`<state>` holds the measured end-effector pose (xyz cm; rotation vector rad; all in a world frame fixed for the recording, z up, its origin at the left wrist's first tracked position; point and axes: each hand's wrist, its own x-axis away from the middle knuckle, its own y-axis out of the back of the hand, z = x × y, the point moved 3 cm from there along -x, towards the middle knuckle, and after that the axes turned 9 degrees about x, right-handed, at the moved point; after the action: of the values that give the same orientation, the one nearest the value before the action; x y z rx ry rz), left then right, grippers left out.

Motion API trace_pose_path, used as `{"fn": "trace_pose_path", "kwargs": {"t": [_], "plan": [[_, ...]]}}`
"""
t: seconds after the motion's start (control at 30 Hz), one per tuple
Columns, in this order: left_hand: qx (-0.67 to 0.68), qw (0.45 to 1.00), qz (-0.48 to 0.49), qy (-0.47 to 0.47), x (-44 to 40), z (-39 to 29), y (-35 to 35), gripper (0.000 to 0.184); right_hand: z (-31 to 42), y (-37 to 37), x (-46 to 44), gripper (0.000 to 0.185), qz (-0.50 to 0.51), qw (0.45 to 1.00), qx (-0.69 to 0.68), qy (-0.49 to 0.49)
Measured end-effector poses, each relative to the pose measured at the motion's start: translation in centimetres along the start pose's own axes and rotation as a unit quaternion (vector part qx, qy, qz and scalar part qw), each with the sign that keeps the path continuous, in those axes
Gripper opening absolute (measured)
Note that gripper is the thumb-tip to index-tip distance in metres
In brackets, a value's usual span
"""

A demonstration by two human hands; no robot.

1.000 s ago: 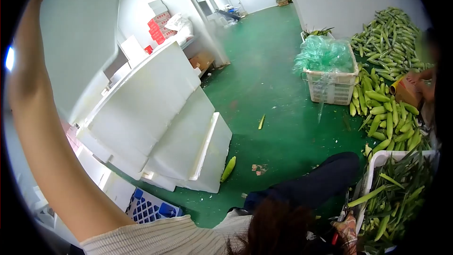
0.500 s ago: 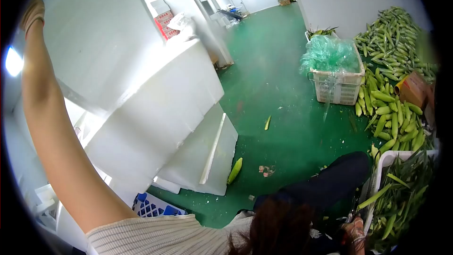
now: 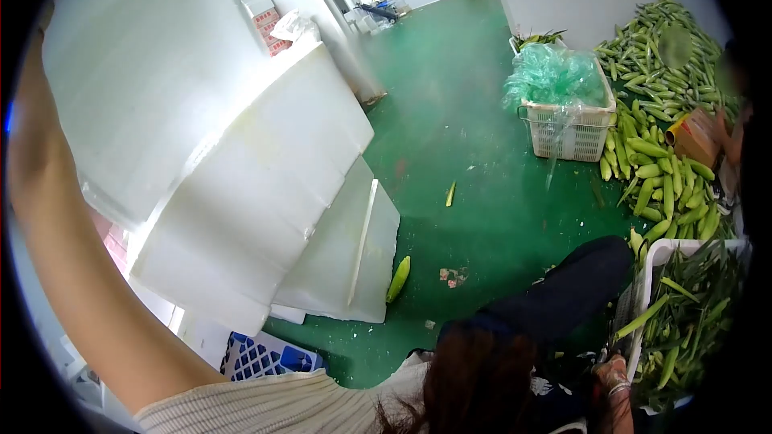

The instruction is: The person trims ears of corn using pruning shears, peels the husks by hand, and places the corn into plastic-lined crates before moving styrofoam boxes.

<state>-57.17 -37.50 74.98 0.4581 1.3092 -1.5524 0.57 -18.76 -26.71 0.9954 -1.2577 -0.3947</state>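
Note:
My left arm reaches up along the left edge beside a stack of large white foam boxes. At the top corner, against the upper foam box, only a sliver of my left hand shows; its fingers are hidden. Below that box sit a middle foam box and a lower one. Low on the right, my right hand, in clear thin plastic, is closed beside a white basket filled with green husk leaves. What it grips is too dark to make out.
One corn cob lies on the green floor by the foam boxes. Corn piles cover the right side, near a cardboard box and a person's arm. A white crate holds green plastic film. A blue-and-white crate stands lower left.
My left arm has shifted left, and its hand has nearly left the view. The upper foam box's lower edge appears further down and left. My right hand stays by the basket.

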Motion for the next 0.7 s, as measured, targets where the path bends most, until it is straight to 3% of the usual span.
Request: {"fn": "trace_pose_path", "kwargs": {"t": [0.1, 0.2, 0.27, 0.3, 0.33, 0.37, 0.4, 0.43, 0.47, 0.53, 0.57, 0.6, 0.67, 0.7], "plan": [[0.008, 0.984, 0.175, -0.028, 3.1, -3.1, -0.9, 0.038, 0.2, -0.3, -0.2, 0.046, -0.008, 1.0, 0.002, 0.003], [-0.031, 0.918, 0.391, -0.061, 6.0, -6.9, -3.9, 0.046, 0.2, -1.1, 0.0, 0.047, -0.021, 1.0, 0.005, 0.008], [-0.03, 0.874, 0.474, -0.106, 7.4, -10.9, -4.3, 0.052, 0.3, -1.2, 0.0, 0.047, -0.035, 0.999, 0.001, 0.012], [0.068, 0.889, 0.445, -0.082, 7.6, -13.4, -4.0, 0.054, 0.5, -1.0, 0.5, 0.048, -0.038, 0.999, -0.016, 0.01], [0.379, 0.866, 0.325, 0.027, 8.3, -16.5, -2.7, 0.046, 0.8, -0.8, 0.9, 0.05, -0.041, 0.999, -0.034, 0.008], [0.492, 0.856, 0.161, -0.005, 10.2, -19.6, -0.1, 0.042, 0.9, 0.4, 1.1, 0.052, -0.054, 0.996, -0.065, 0.005], [0.502, 0.769, 0.382, -0.104, 11.1, -23.4, 2.2, 0.042, 1.0, 1.6, 1.4, 0.055, -0.066, 0.993, -0.093, 0.005], [0.604, 0.617, 0.477, -0.161, 14.7, -24.7, 3.3, 0.045, 1.1, 2.9, 2.5, 0.06, -0.072, 0.987, -0.141, -0.037], [0.536, 0.574, 0.617, -0.048, 16.9, -25.9, 8.5, 0.046, 1.6, 4.6, 3.6, 0.06, -0.077, 0.986, -0.142, -0.042], [0.543, 0.655, 0.502, -0.156, 20.8, -26.8, 13.6, 0.048, 3.2, 8.5, 7.1, 0.061, -0.143, 0.958, -0.248, -0.021], [0.527, 0.68, 0.503, -0.089, 22.2, -27.7, 13.0, 0.055, 4.1, 11.4, 9.3, 0.062, -0.107, 0.953, -0.271, -0.085], [0.507, 0.7, 0.503, -0.022, 23.5, -28.2, 11.9, 0.063, 2.8, 8.2, 6.4, 0.065, 0.017, 0.97, -0.224, -0.093], [0.512, 0.739, 0.438, 0.001, 24.8, -28.0, 10.5, 0.074, 1.5, 4.1, 3.1, 0.063, 0.039, 0.999, -0.037, -0.004], [0.532, 0.696, 0.481, 0.025, 25.2, -28.0, 8.8, 0.077, 1.3, 4.0, 3.3, 0.063, 0.038, 0.999, -0.035, -0.009]]}}
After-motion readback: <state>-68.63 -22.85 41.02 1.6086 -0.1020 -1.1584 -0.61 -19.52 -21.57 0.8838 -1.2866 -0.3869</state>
